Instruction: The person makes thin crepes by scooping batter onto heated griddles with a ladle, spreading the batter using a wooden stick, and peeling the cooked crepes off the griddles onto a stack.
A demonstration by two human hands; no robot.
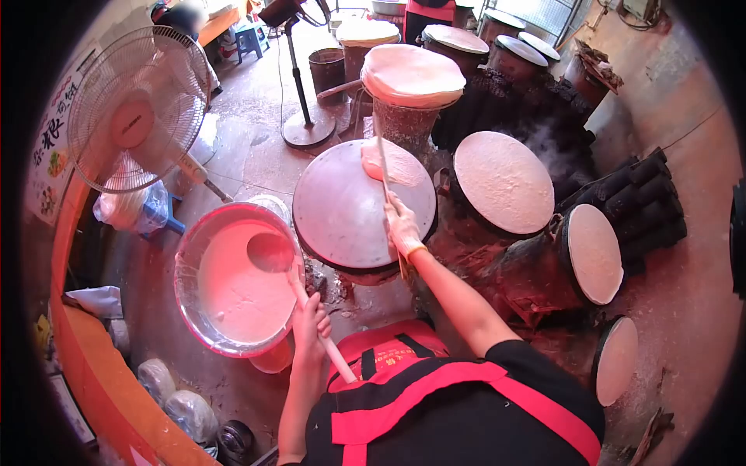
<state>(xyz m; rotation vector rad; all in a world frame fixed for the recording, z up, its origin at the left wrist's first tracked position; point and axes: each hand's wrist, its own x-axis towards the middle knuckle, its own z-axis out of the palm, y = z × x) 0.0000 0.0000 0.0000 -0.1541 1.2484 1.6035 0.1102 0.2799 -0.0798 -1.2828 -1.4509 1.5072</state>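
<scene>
My left hand [311, 320] is closed round the long pale handle of a ladle [270, 253], whose bowl hangs over a red-rimmed tub [185, 291] lined with clear plastic. White batter [245, 291] fills much of the tub. In a light glove, my right hand [402, 227] grips a long thin wooden spreader [381, 151]. That spreader lies across a round flat griddle [334, 210]. Near the griddle's far right edge is a patch of batter [400, 167], touched by the spreader.
Several griddles stand to the right, among them a pancake-covered one [503, 182] and another [595, 254]. Behind rises a stack of flat pancakes [412, 74]. Black coal cylinders [633, 202] lie by the wall. A large fan [134, 120] stands left; a person [183, 19] is behind it.
</scene>
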